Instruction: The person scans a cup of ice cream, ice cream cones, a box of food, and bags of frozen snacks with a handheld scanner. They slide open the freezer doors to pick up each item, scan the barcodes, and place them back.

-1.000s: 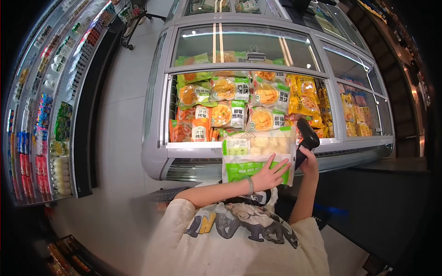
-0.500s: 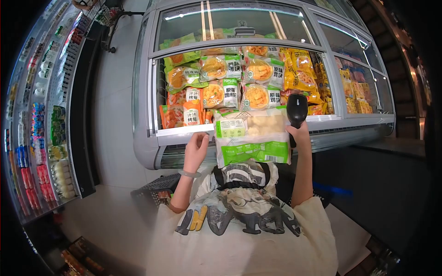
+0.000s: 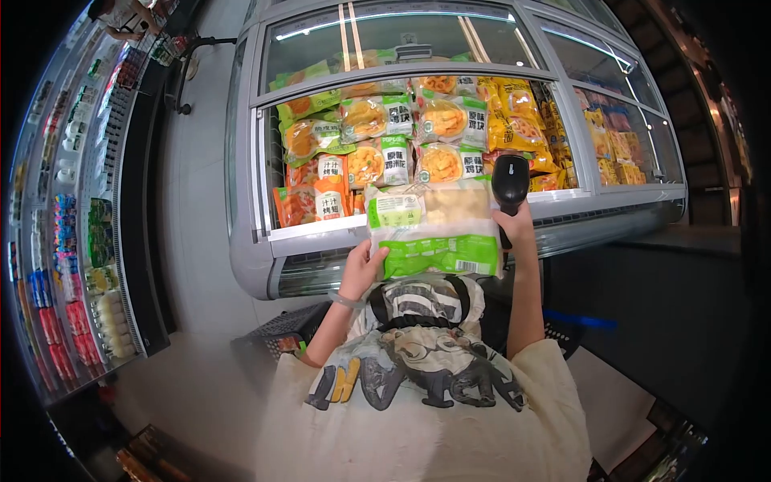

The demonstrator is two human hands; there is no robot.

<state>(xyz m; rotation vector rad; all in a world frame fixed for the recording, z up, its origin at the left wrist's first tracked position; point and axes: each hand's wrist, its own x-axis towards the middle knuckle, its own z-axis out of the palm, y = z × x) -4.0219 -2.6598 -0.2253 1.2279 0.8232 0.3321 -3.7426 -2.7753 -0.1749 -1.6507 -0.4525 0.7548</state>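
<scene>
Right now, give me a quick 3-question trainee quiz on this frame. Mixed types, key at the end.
1. True or false: the left hand grips the left edge of the bag.
2. The right hand holds: A) a scanner B) a bottle C) a phone.
3. Fill in: the bag is held up in front of the freezer, and the wide band across its lower part is coloured ___.
Key: 1 true; 2 A; 3 green.
</scene>
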